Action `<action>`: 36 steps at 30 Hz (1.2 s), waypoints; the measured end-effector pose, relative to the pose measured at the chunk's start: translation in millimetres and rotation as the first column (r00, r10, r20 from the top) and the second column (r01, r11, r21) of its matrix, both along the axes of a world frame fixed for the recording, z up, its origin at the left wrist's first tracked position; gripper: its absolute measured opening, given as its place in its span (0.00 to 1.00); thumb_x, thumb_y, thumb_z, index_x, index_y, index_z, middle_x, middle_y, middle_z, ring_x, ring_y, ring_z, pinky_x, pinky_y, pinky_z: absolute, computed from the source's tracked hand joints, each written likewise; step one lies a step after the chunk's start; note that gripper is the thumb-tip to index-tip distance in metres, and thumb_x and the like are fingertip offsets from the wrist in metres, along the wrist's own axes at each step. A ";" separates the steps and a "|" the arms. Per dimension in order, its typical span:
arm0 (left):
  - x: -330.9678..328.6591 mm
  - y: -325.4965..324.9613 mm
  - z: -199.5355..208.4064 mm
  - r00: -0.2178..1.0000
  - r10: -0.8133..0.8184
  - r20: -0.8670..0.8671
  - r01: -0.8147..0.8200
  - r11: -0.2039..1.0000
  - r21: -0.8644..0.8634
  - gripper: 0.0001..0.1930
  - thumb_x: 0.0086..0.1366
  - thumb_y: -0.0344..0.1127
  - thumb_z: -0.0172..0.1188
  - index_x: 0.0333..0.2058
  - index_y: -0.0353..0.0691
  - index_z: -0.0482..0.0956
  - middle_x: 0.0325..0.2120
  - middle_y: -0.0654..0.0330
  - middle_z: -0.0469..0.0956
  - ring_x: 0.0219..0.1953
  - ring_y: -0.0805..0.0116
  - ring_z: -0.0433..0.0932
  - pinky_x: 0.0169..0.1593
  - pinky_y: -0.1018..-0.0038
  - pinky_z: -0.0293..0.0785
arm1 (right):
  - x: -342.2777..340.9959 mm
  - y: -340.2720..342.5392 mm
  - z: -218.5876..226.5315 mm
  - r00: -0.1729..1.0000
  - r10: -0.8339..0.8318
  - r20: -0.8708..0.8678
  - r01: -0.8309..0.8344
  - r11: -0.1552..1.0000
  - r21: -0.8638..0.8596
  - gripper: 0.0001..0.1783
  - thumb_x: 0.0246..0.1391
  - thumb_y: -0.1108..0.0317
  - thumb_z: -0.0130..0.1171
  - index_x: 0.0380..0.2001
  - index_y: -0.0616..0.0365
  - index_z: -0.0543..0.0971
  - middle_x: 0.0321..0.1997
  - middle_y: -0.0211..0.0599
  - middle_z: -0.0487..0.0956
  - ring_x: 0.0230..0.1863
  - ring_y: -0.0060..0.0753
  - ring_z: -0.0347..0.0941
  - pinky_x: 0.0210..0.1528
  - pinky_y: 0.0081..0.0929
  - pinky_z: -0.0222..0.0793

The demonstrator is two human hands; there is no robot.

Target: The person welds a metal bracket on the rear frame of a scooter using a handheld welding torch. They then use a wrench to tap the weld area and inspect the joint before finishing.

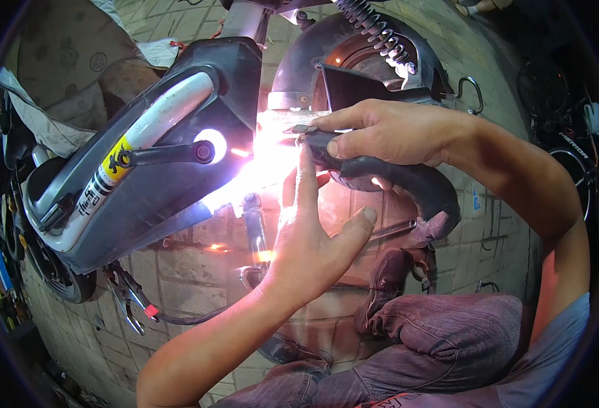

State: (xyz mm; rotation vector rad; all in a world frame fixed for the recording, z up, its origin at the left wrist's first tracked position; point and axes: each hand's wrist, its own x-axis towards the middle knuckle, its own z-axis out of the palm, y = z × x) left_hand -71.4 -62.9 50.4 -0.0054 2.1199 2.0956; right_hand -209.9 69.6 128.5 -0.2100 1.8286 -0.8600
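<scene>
My right hand [398, 132] reaches in from the right. Its thumb and forefinger close on a dark, rounded, handle-like piece [323, 146], whose exact kind I cannot make out. Below it, my left hand [313, 231] is raised with the thumb spread away; its forefinger points up at the end of the held piece, apparently touching it. A white glare [272, 160] just left of the fingertips hides the metal there. The work is on a two-wheeler's body [170, 149], black with a silver and yellow panel, beside its wheel [354, 75].
A coil spring [374, 30] stands above the wheel. A crank arm [167, 153] juts from the body. On the paving lie pliers-like clamps [133, 306] with a cable. A thick black curved part [435, 187] bends below my right wrist. My shoe [388, 279] is close by. A bicycle [571, 163] stands right.
</scene>
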 end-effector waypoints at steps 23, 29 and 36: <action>-1.6 -1.8 -5.3 0.992 0.023 -0.127 -0.035 0.995 -0.091 0.51 0.58 0.43 0.65 0.66 0.22 0.40 0.57 0.36 0.59 0.61 0.47 0.63 0.65 0.62 0.58 | 6.0 -6.1 16.2 0.997 0.025 -0.079 -0.016 0.993 0.117 0.29 0.59 0.65 0.49 0.64 0.56 0.66 0.33 0.35 0.76 0.21 0.21 0.73 0.21 0.20 0.71; -3.0 -4.9 -1.5 0.959 -0.187 0.213 0.180 0.982 0.049 0.50 0.60 0.47 0.63 0.69 0.34 0.39 0.55 0.40 0.65 0.57 0.47 0.68 0.61 0.61 0.63 | -8.6 19.9 -27.8 0.963 0.163 -0.215 -0.177 0.983 -0.051 0.27 0.60 0.68 0.50 0.63 0.60 0.68 0.47 0.36 0.78 0.48 0.23 0.71 0.51 0.21 0.68; 2.1 -0.9 3.5 0.999 -0.005 0.052 0.006 1.000 -0.022 0.53 0.59 0.47 0.62 0.70 0.35 0.33 0.59 0.39 0.62 0.64 0.49 0.60 0.64 0.60 0.58 | 0.6 2.4 -3.5 0.998 -0.057 0.032 0.058 0.998 -0.018 0.26 0.61 0.71 0.49 0.63 0.59 0.67 0.45 0.33 0.78 0.44 0.21 0.72 0.49 0.20 0.70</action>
